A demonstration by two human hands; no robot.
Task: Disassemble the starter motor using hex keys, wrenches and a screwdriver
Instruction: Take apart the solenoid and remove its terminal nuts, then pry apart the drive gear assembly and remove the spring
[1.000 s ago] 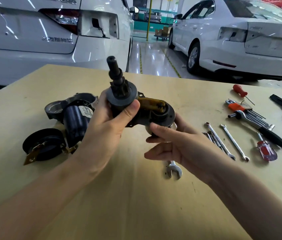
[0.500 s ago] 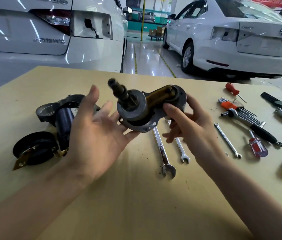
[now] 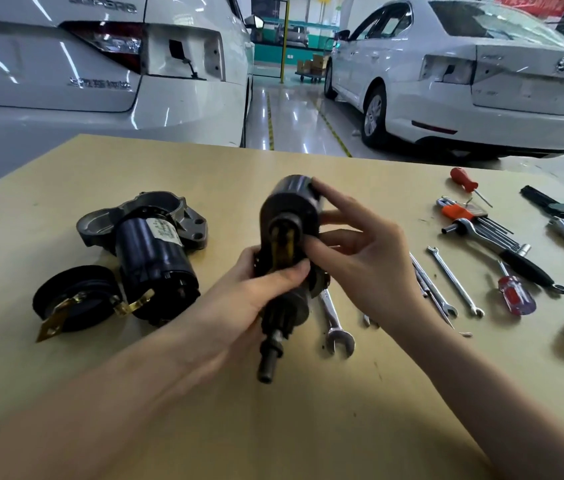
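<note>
The dark metal drive assembly with a stepped shaft (image 3: 282, 271) is held above the tan wooden tabletop (image 3: 308, 427), shaft end pointing toward the viewer. The left hand (image 3: 249, 299) grips its mid-section, thumb curled across the front. The right hand (image 3: 367, 258) pinches the far, round end of the assembly, index fingertip on the top edge and the other fingers against its side.

Just right of the assembly, silver open-ended wrenches (image 3: 337, 327) lie on the tabletop. Further right lie a red transparent-handled screwdriver (image 3: 514, 294) and a black-handled ratchet wrench (image 3: 502, 251). Left of the assembly stand the black cylindrical motor body (image 3: 154, 261) and a black round end cap with brass tabs (image 3: 72, 299), touching each other. Behind the motor body rests the grey cast-aluminium nose housing (image 3: 156, 209). Right and beyond, an orange-holdered hex key set (image 3: 464, 213) and a red-handled small screwdriver (image 3: 466, 180) lie.
</note>
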